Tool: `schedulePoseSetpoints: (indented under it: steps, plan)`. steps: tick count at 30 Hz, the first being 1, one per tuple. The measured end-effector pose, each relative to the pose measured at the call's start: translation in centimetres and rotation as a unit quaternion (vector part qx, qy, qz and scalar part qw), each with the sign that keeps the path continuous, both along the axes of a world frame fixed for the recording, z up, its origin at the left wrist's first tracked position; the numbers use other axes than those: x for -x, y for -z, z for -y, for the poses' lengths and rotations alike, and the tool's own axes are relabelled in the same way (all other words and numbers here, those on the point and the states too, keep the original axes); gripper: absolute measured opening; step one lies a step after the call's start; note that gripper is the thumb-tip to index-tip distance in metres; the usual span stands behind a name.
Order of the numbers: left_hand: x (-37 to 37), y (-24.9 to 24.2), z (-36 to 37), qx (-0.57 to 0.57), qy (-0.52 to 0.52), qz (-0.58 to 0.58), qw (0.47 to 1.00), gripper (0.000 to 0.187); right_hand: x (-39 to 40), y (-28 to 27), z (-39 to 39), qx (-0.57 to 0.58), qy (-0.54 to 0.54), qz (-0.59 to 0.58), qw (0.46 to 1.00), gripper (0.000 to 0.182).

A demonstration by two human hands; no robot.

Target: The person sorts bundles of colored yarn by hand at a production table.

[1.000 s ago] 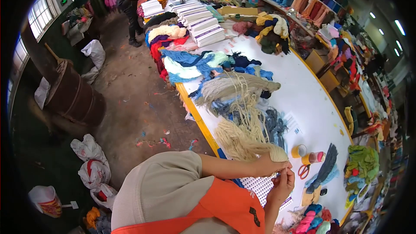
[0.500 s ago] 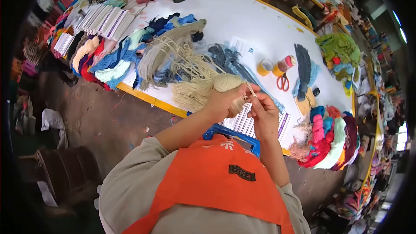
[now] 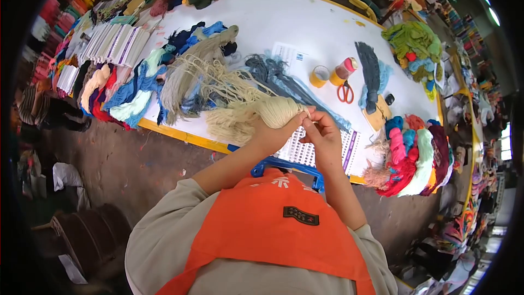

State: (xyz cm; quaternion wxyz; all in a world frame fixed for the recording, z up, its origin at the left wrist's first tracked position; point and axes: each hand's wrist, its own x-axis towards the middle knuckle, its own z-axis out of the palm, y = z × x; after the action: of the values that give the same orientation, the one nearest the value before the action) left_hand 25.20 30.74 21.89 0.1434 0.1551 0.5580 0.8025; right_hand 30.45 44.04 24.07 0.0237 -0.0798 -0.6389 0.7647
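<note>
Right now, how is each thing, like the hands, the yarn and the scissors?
Cream yarn: bunched at one end, loose strands trailing
Left hand: closed around the cream yarn
Right hand: curled at the yarn's end; grip unclear
Scissors: lying unheld, blades hard to see
Charcoal yarn: lying partly over light blue yarn
Green yarn: heaped

No words readable for certain. Orange apron (image 3: 234,235): white character-like mark at top, partly folded; black patch (image 3: 301,216) on chest, tiny lettering too small. Paper sheet (image 3: 287,53), mid-worktop (image 3: 267,16): faint printed lines, small blue block, illegible. Punched card (image 3: 347,155) at worktop's near edge: purple strip, pale marks too small.
</note>
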Motion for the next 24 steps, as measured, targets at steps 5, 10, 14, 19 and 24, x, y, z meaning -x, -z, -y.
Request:
schedulePoseSetpoints:
  steps: [5, 10, 14, 19, 24]
  plan:
    - [0.0, 0.3, -0.8, -0.022, 0.0, 0.052, 0.998, 0.024, 0.2, 0.1, 0.0, 0.037, 0.022, -0.002, 0.999, 0.012]
    - [-0.2, -0.4, 0.0, -0.021, 0.017, 0.1, 0.995, 0.028, 0.2, 0.5, 0.0, 0.079, 0.042, -0.005, 0.996, 0.012]
    - [0.0, 0.3, -0.3, -0.017, 0.016, 0.094, 0.995, 0.031, 0.5, 0.5, 0.3, 0.07, 0.047, -0.006, 0.996, 0.012]
    - [0.3, -0.8, -0.5, 0.029, 0.065, 0.15, 0.986, 0.035, 0.1, 1.4, 0.2, 0.049, 0.112, -0.034, 0.992, 0.012]
    - [3.8, 2.0, 0.7, -0.207, 0.128, 0.351, 0.904, 0.03, -0.1, 4.4, -6.5, 0.138, 0.28, -0.051, 0.949, 0.013]
